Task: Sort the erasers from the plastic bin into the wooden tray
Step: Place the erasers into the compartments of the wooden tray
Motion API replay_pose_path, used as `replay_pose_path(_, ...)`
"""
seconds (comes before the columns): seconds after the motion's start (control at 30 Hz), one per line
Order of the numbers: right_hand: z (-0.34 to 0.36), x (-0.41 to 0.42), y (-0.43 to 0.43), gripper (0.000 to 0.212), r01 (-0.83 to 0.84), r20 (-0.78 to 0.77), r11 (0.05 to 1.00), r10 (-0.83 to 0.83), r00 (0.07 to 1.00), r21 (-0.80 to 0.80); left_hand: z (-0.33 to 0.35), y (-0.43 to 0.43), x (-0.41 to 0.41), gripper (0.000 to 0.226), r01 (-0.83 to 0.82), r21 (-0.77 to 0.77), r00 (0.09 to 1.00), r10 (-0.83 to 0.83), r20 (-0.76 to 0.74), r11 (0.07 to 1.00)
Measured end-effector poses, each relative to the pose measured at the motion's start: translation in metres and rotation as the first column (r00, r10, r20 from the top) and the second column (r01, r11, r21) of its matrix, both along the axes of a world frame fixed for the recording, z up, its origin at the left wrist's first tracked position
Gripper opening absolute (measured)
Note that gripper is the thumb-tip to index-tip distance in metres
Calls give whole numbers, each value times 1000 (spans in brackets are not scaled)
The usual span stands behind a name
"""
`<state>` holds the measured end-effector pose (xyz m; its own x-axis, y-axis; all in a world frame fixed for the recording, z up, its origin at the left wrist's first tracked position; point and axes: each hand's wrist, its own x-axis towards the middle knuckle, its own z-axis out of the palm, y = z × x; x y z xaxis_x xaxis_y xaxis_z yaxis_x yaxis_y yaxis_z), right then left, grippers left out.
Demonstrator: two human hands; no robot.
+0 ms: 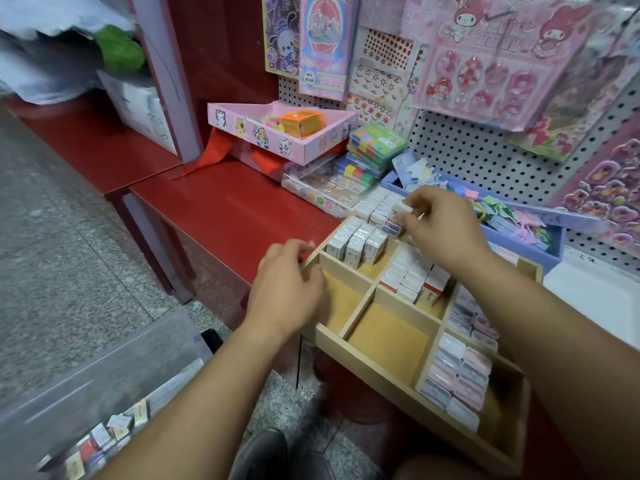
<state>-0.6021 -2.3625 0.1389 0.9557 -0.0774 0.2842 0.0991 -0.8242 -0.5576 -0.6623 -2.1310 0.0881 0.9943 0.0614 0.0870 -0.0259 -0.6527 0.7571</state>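
The wooden tray [360,353], split into compartments, sits on the red shelf and overhangs its front edge. Several wrapped white erasers [358,240] stand in its far compartments, and pastel ones [459,374] fill the right side. My right hand [438,225] is above the far compartments, pinching a small white eraser [403,207]. My left hand [287,289] grips the tray's left rim. The clear plastic bin [104,382] is on the floor at the lower left, with several loose erasers [104,438] in it.
A red shelf [225,206] runs left of the tray. A pink cardboard box [277,128] and stacked stationery packs [367,155] stand behind it. A blue box [519,223] of small items sits at right, under a pegboard hung with sticker sheets. My shoe [259,452] is below.
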Motion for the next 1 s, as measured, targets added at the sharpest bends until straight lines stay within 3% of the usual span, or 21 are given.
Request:
replay_pose_path(0.23,-14,19,13,16,3,21,982,1,1000,-189,1,-3,1,31,2,53,997,2,-72,999)
replay_pose_path(0.47,-23,25,19,15,52,-45,992,-57,997,-114,-2,-3,3,33,-1,84,998,7,-65,996)
replay_pose_path(0.6,-22,26,24,16,30,-49,969,-43,998,-244,-4,-4,2,37,14,150,999,-8,-43,989)
replay_pose_path(0.87,-22,28,26,26,58,-58,987,-67,996,-148,-5,-5,2,42,22,236,1000,-18,-20,972)
replay_pose_path(1.0,-16,17,22,24,0,-74,973,-17,997,-230,-5,-8,3,40,16,242,1000,-13,-14,970)
